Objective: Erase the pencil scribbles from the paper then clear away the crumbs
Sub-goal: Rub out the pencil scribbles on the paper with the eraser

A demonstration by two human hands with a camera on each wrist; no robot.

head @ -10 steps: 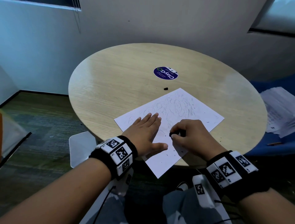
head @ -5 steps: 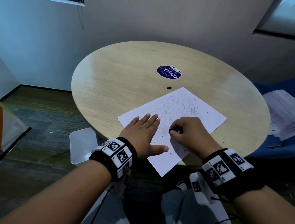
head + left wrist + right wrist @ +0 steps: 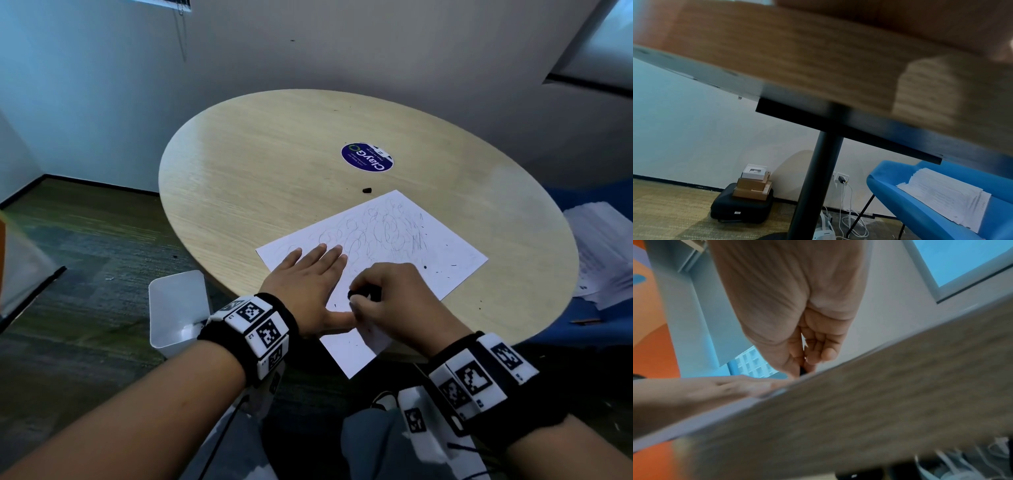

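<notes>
**Two hands on a scribbled sheet at a round table**

A left hand [image 3: 310, 289] lies flat, fingers straight and together, pressing on a white sheet of paper [image 3: 442, 270]; just to its right, touching its thumb, the right hand [image 3: 394, 301] is curled, thumb and fingers pinching a small black eraser [image 3: 364, 294] against the sheet. Beyond both hands, pencil scribbles [image 3: 383, 233] cover the far half of the paper; dark crumbs [image 3: 425, 267] are scattered to the right of the right hand and beneath it; the sheet's near corner overhangs the edge of the round wooden table [image 3: 274, 164]. Past the fingertips, just off the paper's far corner, lies a small dark lump [image 3: 367, 189]; farther on, a round blue sticker [image 3: 367, 157]. Below and left of the left wrist, a white bin [image 3: 176, 305] stands on the floor; far right of the right hand, a stack of papers [image 3: 603, 246] rests on a blue seat [image 3: 920, 211]; nothing lies between the hands and the scribbles.
</notes>
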